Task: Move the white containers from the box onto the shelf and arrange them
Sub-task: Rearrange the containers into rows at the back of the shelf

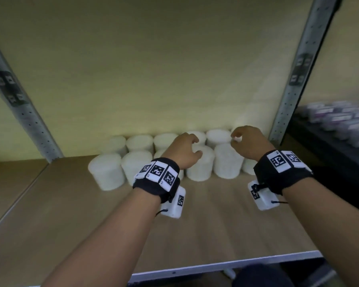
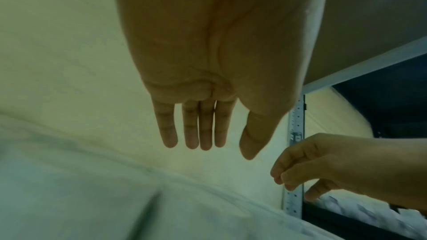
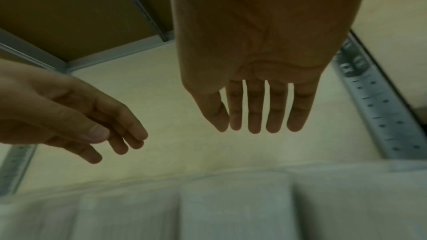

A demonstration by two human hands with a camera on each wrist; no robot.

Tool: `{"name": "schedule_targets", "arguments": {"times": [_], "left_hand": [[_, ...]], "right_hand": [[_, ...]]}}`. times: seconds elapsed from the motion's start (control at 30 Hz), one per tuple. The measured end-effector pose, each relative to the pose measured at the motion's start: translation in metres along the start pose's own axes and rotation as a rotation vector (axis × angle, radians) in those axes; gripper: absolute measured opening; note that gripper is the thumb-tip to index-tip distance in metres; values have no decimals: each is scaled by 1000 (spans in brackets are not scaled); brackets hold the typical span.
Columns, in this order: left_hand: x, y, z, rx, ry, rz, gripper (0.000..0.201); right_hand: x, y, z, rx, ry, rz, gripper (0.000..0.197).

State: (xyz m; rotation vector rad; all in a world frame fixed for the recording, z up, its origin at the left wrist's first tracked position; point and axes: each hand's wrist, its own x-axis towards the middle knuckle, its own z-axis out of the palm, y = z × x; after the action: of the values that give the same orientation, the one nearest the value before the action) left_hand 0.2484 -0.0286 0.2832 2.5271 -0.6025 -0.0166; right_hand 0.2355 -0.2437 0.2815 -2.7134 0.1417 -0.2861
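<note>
White containers point(image 1: 199, 166) stand in two rows on our shelf point(image 1: 71, 214). Our left hand point(image 1: 183, 151) and right hand point(image 1: 250, 142) hover above them, fingers loose, holding nothing.

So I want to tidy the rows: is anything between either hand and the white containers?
Nothing visible: the left hand and right hand hang open just above the white containers, empty.

Left hand point(image 2: 215, 57) empty (fingers straight) above containers point(image 2: 92, 198).
</note>
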Motion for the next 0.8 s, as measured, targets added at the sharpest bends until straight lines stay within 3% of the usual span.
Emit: {"name": "schedule_targets", "arguments": {"times": [0.3,0.53,0.8], "left_hand": [[54,66,59,61,-135,35,57],[72,67,78,201,-170,-2,62],[72,63,84,187,-139,16,60]], "right_hand": [[-7,70,-13,-55,-66,137,36],[0,83,-11,-83,-166,176,57],[4,81,-14,-148,-215,158,55]]}}
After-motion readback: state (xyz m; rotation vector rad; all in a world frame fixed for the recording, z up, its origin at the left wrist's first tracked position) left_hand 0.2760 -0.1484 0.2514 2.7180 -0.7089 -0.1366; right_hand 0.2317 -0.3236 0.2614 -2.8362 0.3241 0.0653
